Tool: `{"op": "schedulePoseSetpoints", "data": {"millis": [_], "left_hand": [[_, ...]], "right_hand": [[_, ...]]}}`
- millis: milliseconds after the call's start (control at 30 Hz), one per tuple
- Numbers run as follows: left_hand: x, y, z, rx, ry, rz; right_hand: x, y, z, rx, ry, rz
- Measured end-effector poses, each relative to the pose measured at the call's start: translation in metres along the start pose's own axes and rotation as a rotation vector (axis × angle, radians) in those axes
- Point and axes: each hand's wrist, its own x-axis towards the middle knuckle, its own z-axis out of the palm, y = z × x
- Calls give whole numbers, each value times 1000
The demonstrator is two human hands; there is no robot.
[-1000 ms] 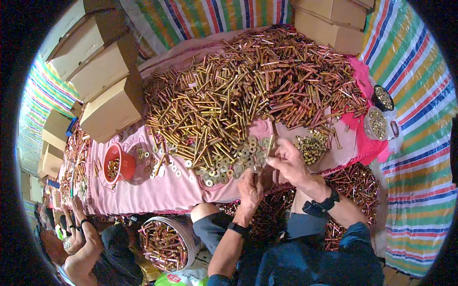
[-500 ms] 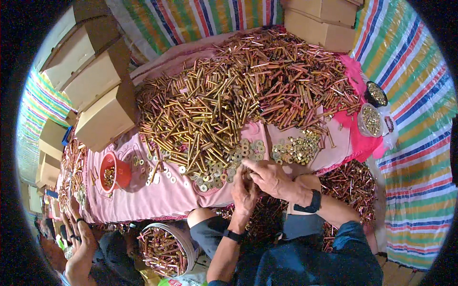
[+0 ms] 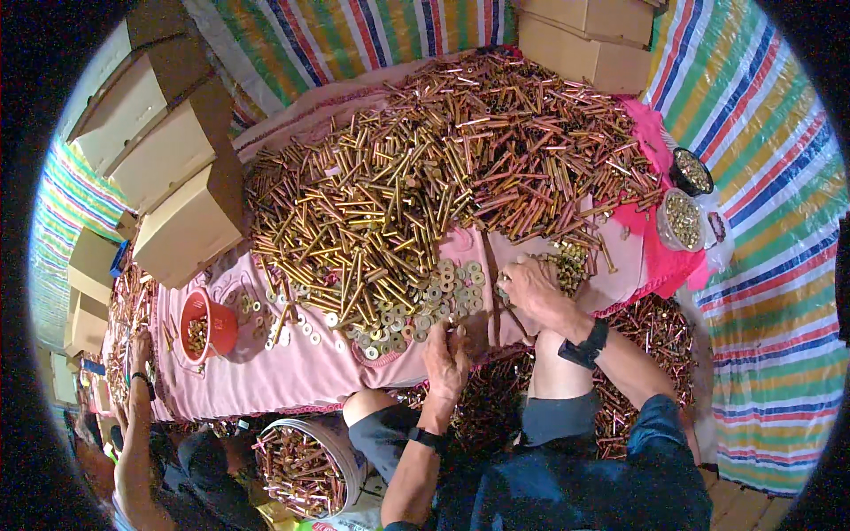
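At the front edge of the pink cloth point(image 3: 266, 385), my left hand point(image 3: 445, 361) has its thumb and fingertips pinched together. Something small may be between them, but it is too small to name. My right hand point(image 3: 537, 290) is at the left side of a pile of small brass-coloured nuts point(image 3: 567, 267), fingers curled downward. Its fingertips are partly hidden, and what they grip cannot be made out. Flat round washers point(image 3: 431, 303) lie spread between and beyond my hands. Behind them rises a large heap of long brass-coloured bolts point(image 3: 390, 199).
Cardboard boxes point(image 3: 190, 226) are stacked at the left, more at the back. A red bucket point(image 3: 221, 326) holds small metal parts. Two tubs of small parts, including a clear one point(image 3: 682, 221), stand right. A white bucket point(image 3: 341, 451) of bolts is below. A co-worker's arm point(image 3: 137, 442) reaches in at left.
My right hand has left my left hand and moved right to the nuts. My left hand stays near the cloth's edge, still pinched. The co-worker's hand has reached farther forward.
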Motion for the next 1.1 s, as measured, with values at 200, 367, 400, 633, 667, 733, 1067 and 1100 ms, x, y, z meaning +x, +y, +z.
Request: {"op": "schedulePoseSetpoints", "data": {"millis": [200, 367, 400, 633, 667, 733, 1067, 1100], "left_hand": [[1, 2, 4, 22, 2, 2], [-5, -14, 3, 2, -59, -62], [-6, -13, 2, -16, -74, -82], [-10, -23, 4, -51, -107, -97], [-9, -22, 5, -58, -88, -70], [-7, -21, 6, -72, -49, -17], [-10, -26, 6, -120, -76, -50], [-10, -25, 5, -82, -85, -30]], "right_hand": [[1, 4, 3, 278, -12, -27], [26, -14, -15, 443, -111, 148], [28, -20, -17, 603, -68, 227], [27, -69, -46, 1174, -192, 352], [26, -72, -44, 1143, -184, 318], [25, -79, -40, 1081, -169, 249], [27, -89, -50, 791, 47, -153], [26, -89, -49, 782, 51, -145]]}}
